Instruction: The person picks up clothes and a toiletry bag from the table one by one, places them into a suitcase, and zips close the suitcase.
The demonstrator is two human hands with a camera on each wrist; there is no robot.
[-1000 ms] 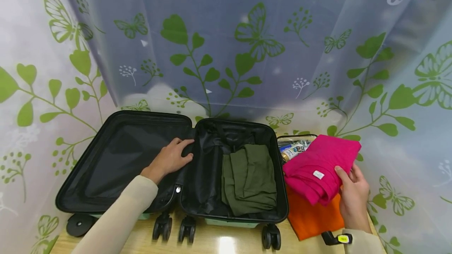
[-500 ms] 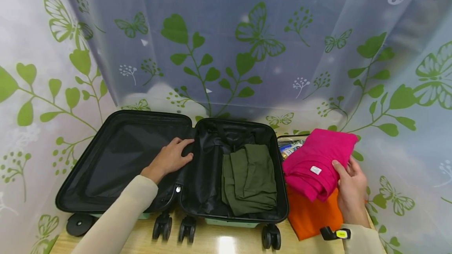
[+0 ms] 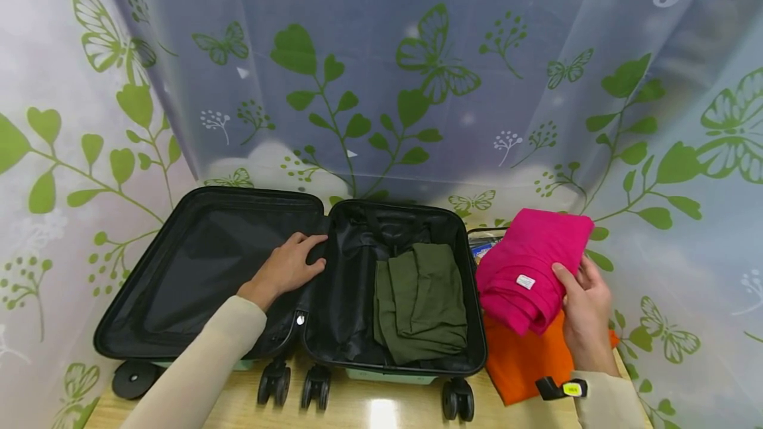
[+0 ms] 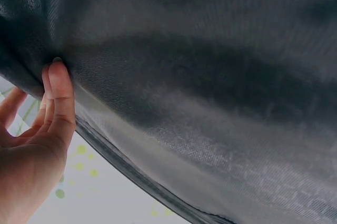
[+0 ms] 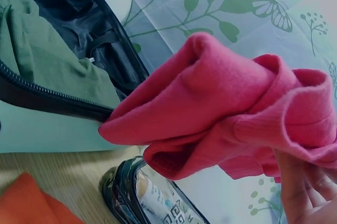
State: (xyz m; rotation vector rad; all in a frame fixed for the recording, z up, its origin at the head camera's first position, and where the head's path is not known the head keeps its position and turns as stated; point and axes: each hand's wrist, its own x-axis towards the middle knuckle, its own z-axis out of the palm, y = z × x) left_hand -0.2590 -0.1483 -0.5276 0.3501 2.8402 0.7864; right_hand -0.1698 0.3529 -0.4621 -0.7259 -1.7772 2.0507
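Observation:
In the head view an open suitcase [image 3: 322,323] lies with both black-lined halves facing up. My left hand [image 3: 290,263] rests at its middle edge, and in the left wrist view the straight fingers [image 4: 62,95] touch the dark lining [image 4: 210,98]. A folded olive-green garment [image 3: 420,303] lies in the right half. My right hand [image 3: 587,303] pinches a folded bright pink garment [image 3: 536,253] with a white tag, thumb on top, in the air right of the suitcase. The right wrist view shows the pink garment's folded edges; most of that hand's fingers are hidden.
Under the pink garment lies an orange cloth [image 3: 518,356] on the wooden table [image 3: 381,412]. A clear pouch with black trim [image 5: 142,187] holding tubes stands behind it, partly covered. Suitcase wheels [image 3: 457,399] stick out toward the front. A patterned curtain [image 3: 369,85] surrounds the table.
My right hand has moved left and slightly up with the pink garment, nearer the suitcase, covering more of the pouch. My left hand has stayed still.

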